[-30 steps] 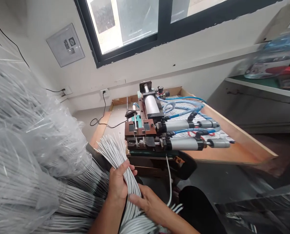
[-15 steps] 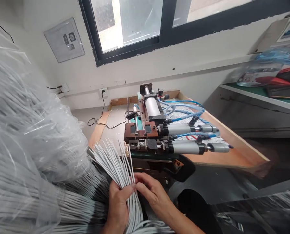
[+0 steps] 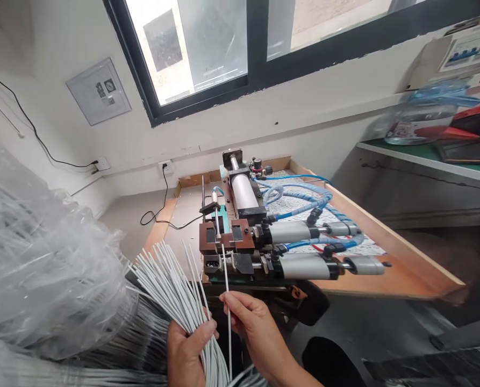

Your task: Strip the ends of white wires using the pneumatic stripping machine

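A thick bundle of white cables (image 3: pixel 167 285) fans out from my left hand (image 3: pixel 189 352), whose fingers and thumb wrap round it. Between the thumb and fingers of my right hand (image 3: pixel 250 325) is a single white cable (image 3: pixel 226 274), held upright and apart from the bundle. Its tip reaches the front of a pneumatic machine (image 3: pixel 227 239) with brown blocks and dark jaws. Whether the tip touches the jaws I cannot tell. Two cables stand a little away from the rest of the bundle, near my left thumb.
Plastic-wrapped cable bundles (image 3: pixel 62 269) are piled at the left. Silver cylinders (image 3: pixel 304 266) and blue air hoses (image 3: pixel 304 199) extend to the machine's right, inside a wooden-edged tray (image 3: pixel 405 258). A green shelf (image 3: pixel 417 156) at the right bears a plastic jug (image 3: pixel 421 118).
My right hand has drawn one cable away from the bundle, to the right and towards the machine's jaws. My left hand still grips the bundle. The head view has shifted a little.
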A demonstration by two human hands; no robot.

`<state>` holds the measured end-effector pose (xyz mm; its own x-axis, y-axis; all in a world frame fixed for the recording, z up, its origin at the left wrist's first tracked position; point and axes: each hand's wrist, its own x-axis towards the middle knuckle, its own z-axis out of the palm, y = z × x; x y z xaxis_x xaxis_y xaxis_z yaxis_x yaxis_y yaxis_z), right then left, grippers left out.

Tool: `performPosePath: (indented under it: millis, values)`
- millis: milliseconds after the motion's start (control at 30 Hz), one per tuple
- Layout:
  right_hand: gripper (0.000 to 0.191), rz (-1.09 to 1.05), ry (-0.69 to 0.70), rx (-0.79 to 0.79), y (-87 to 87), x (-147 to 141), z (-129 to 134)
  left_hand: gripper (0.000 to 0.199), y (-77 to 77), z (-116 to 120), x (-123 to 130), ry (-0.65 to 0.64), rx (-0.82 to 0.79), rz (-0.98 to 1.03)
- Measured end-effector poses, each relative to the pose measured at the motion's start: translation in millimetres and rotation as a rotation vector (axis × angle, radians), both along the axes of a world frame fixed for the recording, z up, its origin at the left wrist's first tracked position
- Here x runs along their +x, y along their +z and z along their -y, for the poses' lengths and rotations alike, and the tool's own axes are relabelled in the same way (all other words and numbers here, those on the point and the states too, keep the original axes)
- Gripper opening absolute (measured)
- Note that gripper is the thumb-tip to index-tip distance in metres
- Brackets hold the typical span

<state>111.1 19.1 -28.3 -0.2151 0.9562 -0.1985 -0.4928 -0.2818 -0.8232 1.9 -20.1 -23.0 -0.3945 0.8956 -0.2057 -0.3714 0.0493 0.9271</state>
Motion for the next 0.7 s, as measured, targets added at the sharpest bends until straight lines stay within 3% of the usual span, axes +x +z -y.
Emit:
performPosePath:
  millis: [433,600,700]
  values:
    - [0.023,-0.242,0.088,-0.165,7.7,0.5,-18.3,0.018,6.2,-15.2,10.7,-0.008,0.005,0.005]
    - [0.027,-0.265,0.234,-0.095,14.2,-3.2,-14.9,0.018,6.4,-14.4,15.8,0.016,0.026,-0.022]
    - [0.028,-0.16,0.173,-0.038,14.6,-3.9,-10.4,0.02,8.5,-13.7,16.6,0.024,0.015,0.001]
